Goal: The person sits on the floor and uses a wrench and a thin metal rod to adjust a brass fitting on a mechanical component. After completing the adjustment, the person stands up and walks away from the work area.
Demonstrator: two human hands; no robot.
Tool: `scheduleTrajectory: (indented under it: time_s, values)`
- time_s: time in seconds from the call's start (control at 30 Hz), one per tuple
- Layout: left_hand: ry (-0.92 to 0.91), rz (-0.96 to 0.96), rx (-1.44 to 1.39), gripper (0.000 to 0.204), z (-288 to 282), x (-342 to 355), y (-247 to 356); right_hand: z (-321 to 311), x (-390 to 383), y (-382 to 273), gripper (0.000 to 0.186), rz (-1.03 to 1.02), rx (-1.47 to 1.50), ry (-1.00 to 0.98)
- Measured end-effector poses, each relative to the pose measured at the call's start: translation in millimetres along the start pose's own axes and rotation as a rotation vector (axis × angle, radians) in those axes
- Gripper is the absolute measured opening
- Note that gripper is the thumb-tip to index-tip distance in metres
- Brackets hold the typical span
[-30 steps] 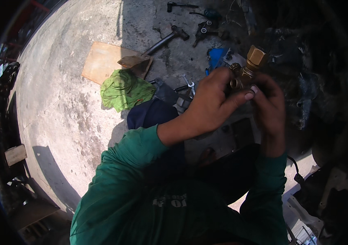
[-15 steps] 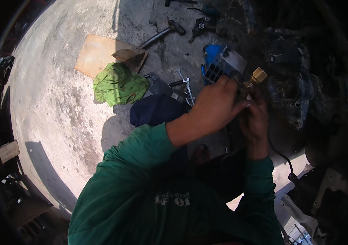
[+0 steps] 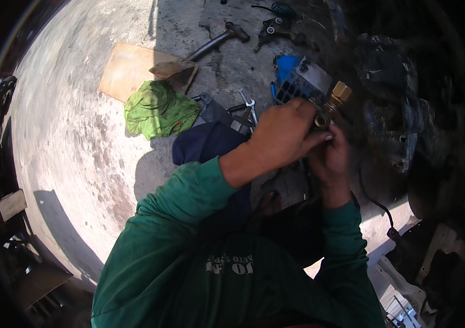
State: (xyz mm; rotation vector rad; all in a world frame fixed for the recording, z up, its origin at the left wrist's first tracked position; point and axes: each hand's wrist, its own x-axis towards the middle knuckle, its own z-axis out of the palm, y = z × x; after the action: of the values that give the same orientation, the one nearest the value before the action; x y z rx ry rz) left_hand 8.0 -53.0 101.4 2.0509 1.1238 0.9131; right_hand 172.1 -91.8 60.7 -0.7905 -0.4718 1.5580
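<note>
My left hand [image 3: 281, 136] grips a brass fitting [image 3: 339, 93] that has a large hex nut at its upper end and an open round end by my thumb. My right hand [image 3: 328, 153] is closed on the same fitting from below and to the right. Just beyond them on the concrete floor lies a blue and grey compartment box [image 3: 285, 68]. Combination wrenches [image 3: 250, 106] lie to the left of my hands, beside a dark navy cloth [image 3: 199, 145].
A green rag [image 3: 156, 109] and a wooden board [image 3: 123, 71] are to the left. A hammer [image 3: 216, 42] and a dark metal part [image 3: 270, 35] lie at the top. Dark machinery [image 3: 385, 120] fills the right side, with a cable [image 3: 380, 208] running down.
Over the last second both hands have drawn a little leftward with the fitting, uncovering more of the box. The last half second shows slight shifting, with the fitting's round end turned into view.
</note>
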Motion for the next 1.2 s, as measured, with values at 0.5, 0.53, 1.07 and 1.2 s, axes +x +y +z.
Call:
scheduleTrajectory:
  time_s: [0.5, 0.53, 1.07, 1.2]
  values:
    - [-0.429, -0.170, -0.203, 0.026, -37, 7, -59, 3, -55, 39, 0.030, 0.423, 0.374, 0.257]
    - [-0.458, -0.263, -0.346, 0.025, -39, 7, -55, 3, -59, 42, 0.030, 0.440, 0.393, 0.265]
    - [-0.307, -0.727, -0.907, 0.033, -29, 22, -46, -5, -68, 44, 0.029, 0.398, 0.463, 0.272]
    - [-0.301, -0.801, -1.220, 0.033, -18, 25, -48, -11, -64, 41, 0.028, 0.376, 0.474, 0.289]
